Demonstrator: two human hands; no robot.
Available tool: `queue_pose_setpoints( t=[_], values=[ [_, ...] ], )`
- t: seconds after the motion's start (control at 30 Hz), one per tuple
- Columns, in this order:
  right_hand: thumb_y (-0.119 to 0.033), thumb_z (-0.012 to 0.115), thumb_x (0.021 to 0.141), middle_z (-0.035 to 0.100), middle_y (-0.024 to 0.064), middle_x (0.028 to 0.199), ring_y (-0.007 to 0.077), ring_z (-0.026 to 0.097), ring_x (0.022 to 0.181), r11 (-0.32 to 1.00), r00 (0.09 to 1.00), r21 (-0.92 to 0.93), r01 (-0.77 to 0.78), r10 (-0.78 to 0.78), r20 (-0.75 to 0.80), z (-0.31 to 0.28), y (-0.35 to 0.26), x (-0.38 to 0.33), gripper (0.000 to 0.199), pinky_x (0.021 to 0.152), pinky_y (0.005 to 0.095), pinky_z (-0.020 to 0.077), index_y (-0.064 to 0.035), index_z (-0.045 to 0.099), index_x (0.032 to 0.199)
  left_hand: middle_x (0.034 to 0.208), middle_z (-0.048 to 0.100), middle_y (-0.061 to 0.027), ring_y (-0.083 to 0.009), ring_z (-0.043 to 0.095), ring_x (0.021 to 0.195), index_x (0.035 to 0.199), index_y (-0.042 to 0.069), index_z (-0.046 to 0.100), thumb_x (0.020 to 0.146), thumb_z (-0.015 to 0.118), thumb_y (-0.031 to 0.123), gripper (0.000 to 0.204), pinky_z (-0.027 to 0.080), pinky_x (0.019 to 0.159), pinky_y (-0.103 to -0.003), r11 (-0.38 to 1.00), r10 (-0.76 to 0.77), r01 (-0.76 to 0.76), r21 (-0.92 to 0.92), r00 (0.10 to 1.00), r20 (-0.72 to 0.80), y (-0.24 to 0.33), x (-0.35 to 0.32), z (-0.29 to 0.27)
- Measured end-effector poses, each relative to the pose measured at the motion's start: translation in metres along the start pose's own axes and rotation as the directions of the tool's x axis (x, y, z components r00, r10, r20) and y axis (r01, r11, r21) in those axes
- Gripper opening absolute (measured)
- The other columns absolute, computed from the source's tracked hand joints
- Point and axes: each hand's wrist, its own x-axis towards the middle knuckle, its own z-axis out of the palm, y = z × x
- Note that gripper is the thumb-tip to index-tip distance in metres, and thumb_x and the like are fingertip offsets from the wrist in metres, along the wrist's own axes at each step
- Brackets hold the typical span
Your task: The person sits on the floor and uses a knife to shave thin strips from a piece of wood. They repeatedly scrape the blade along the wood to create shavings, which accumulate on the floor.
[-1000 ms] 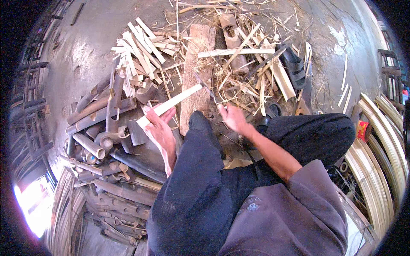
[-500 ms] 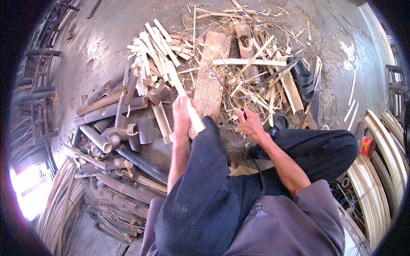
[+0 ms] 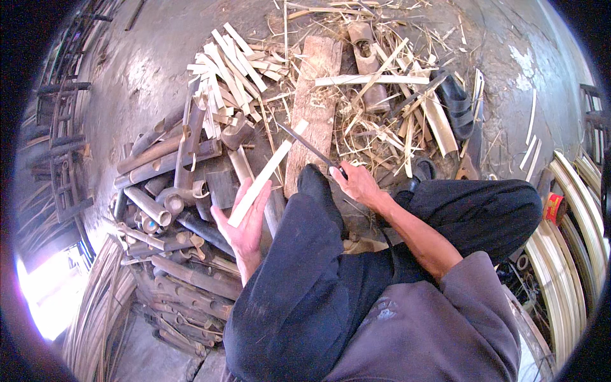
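Observation:
A pale, flat bamboo strip [image 3: 268, 170] slants across the palm of my left hand [image 3: 244, 219], whose fingers are spread and partly curled about it. My right hand [image 3: 360, 186] is closed round the dark handle of a knife [image 3: 310, 148]. Its narrow blade points up and left, and the tip crosses the strip's far end; whether it touches cannot be told. Beneath that end lies a worn wooden board [image 3: 316, 102], with my foot [image 3: 316, 184] at its near end.
Cut bamboo strips [image 3: 230, 67] are heaped beyond my left hand. Bamboo tubes [image 3: 167, 162] pile up at the left. Shavings [image 3: 375, 130], a half-round bamboo piece [image 3: 440, 130] and a dark sandal [image 3: 455, 105] lie right of the board. Long split lengths [image 3: 554, 274] lean at the far right.
My left hand has turned palm up and its fingers have spread; the strip has come lower and tilted rightward. My right hand has moved left, bringing the knife blade across the strip.

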Motion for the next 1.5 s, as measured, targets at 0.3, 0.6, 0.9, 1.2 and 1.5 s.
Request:
queue_pose_setpoints(
  t=[0.3, 0.6, 0.9, 1.2, 1.5],
  values=[
    [-0.047, 0.044, 0.096, 0.061, 0.0283, 0.07, 0.0483, 0.061, 0.072, 0.998, 0.997, -0.011, 0.059, -0.06, -0.056, 0.004, -0.009, 0.004, 0.048, 0.064, 0.0559, 0.0473, 0.0005, 0.052, 0.09, 0.111, 0.061, -0.0299, -0.0363, 0.065, 0.099, 0.121, -0.014, 0.047, 0.101, 0.039, 0.043, 0.062, 0.054, 0.087, -0.038, 0.209, 0.613, -0.473, 0.856, 0.745, 0.262, -0.035, 0.049, 0.013],
    [-0.046, 0.045, 0.096, 0.061, 0.0282, 0.072, 0.0483, 0.061, 0.072, 0.985, 0.992, 0.119, 0.126, -0.129, 0.012, -0.007, -0.057, -0.015, 0.046, 0.066, 0.0536, 0.0477, -0.0006, 0.052, 0.096, 0.1, 0.065, -0.0272, -0.0332, 0.068, 0.093, 0.109, -0.014, 0.055, 0.103, 0.033, 0.033, 0.052, 0.056, 0.083, -0.04, 0.107, 0.572, -0.34, 0.934, 0.79, 0.222, -0.024, 0.066, 0.044],
    [-0.048, 0.049, 0.094, 0.06, 0.0267, 0.07, 0.0458, 0.062, 0.072, 0.968, 0.978, 0.168, 0.185, -0.198, 0.063, -0.013, -0.074, -0.016, 0.044, 0.065, 0.052, 0.0484, -0.0045, 0.059, 0.097, 0.103, 0.061, -0.035, -0.0381, 0.066, 0.096, 0.11, -0.022, 0.048, 0.104, 0.028, 0.033, 0.058, 0.056, 0.087, -0.04, 0.009, 0.586, -0.33, 0.944, 0.766, 0.263, -0.039, 0.062, 0.046],
    [-0.049, 0.05, 0.093, 0.065, 0.0262, 0.079, 0.0441, 0.064, 0.078, 0.956, 0.981, 0.223, 0.194, -0.193, -0.025, 0.001, -0.054, -0.004, 0.047, 0.069, 0.0521, 0.0501, -0.003, 0.061, 0.097, 0.099, 0.063, -0.0333, -0.0367, 0.067, 0.093, 0.103, -0.022, 0.05, 0.104, 0.029, 0.027, 0.053, 0.057, 0.084, -0.041, 0.082, 0.608, -0.359, 0.93, 0.757, 0.239, -0.049, 0.06, 0.047],
    [-0.051, 0.044, 0.095, 0.064, 0.0253, 0.078, 0.0446, 0.063, 0.081, 0.994, 0.997, 0.073, 0.076, -0.078, 0.019, -0.004, -0.013, 0.011, 0.051, 0.074, 0.0522, 0.0489, -0.0022, 0.06, 0.091, 0.101, 0.061, -0.0343, -0.038, 0.066, 0.096, 0.106, -0.022, 0.047, 0.104, 0.03, 0.027, 0.052, 0.057, 0.085, -0.043, 0.062, 0.583, -0.379, 0.923, 0.765, 0.275, -0.06, 0.056, 0.05]
  ],
)
